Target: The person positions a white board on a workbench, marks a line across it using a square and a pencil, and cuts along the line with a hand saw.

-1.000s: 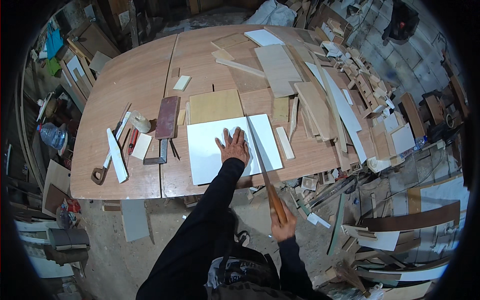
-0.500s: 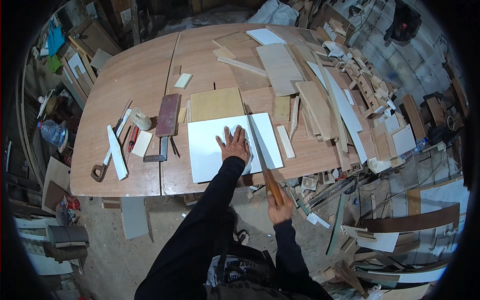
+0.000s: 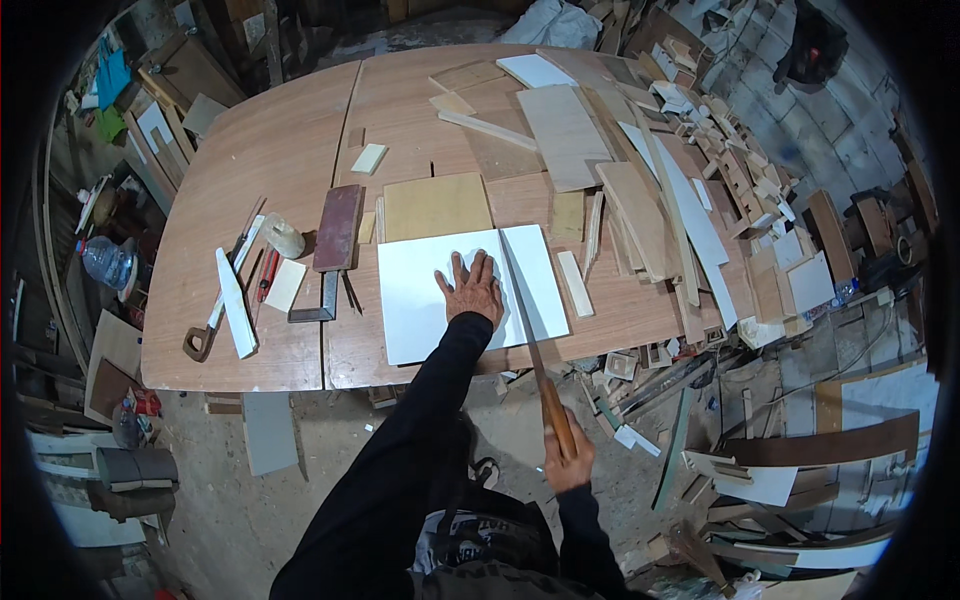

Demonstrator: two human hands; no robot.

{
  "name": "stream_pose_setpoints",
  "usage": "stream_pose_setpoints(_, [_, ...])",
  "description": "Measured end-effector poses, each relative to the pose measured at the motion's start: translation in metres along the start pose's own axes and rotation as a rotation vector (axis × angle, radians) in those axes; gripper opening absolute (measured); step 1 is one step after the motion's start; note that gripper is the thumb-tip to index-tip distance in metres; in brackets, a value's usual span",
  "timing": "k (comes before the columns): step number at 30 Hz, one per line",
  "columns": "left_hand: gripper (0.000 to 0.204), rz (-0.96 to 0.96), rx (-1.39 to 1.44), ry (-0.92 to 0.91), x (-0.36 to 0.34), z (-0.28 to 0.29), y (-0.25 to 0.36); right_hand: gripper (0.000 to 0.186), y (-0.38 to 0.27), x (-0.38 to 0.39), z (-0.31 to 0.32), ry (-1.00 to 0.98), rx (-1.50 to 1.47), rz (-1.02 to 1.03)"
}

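A white board (image 3: 415, 290) lies flat on the wooden table, its near edge close to the table's front edge. My left hand (image 3: 471, 290) presses flat on it with the fingers spread. My right hand (image 3: 569, 455) is wrapped round the wooden handle of a hand saw (image 3: 522, 300), below the table's front edge. The saw's blade runs across the board to the right of my left hand, its tip near the board's far edge. Behind the board lies a yellowish wooden panel (image 3: 435, 203).
On the left are a second saw (image 3: 198, 343), a white strip (image 3: 234, 300), a glue bottle (image 3: 283, 237), a try square (image 3: 316, 312) and a dark red block (image 3: 338, 225). Plywood pieces (image 3: 565, 135) and long strips crowd the right. Offcuts (image 3: 625, 365) lie beyond the front edge.
My right hand has drawn the saw back toward me, so its tip has come nearer to the board's far edge. My left hand stays in place on the board.
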State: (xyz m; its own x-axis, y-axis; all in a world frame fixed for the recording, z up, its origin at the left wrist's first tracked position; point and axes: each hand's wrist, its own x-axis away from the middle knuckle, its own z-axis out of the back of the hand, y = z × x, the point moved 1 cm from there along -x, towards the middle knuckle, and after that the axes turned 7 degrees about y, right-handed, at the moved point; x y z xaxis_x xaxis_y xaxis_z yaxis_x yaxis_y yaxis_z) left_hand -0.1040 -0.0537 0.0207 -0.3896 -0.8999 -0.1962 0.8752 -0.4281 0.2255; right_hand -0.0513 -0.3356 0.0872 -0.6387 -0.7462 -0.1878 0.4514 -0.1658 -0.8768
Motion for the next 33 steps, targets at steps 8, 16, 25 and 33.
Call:
stream_pose_setpoints(8, [0.05,-0.02,0.059,0.032,0.0,-0.005,0.002,0.041,0.005,-0.026,-0.023,0.078,0.008,0.06])
stream_pose_setpoints(16, [0.051,-0.035,0.047,0.052,0.0,-0.009,0.002,0.037,-0.001,-0.057,-0.034,-0.001,0.033,-0.046])
stream_pose_setpoints(25, [0.053,-0.033,0.043,0.038,-0.001,0.0,0.005,0.042,0.009,-0.043,-0.024,0.063,0.033,0.05])
stream_pose_setpoints(33, [0.052,-0.024,0.034,0.017,-0.002,0.004,0.007,0.04,0.007,-0.023,-0.014,0.029,0.031,0.043])
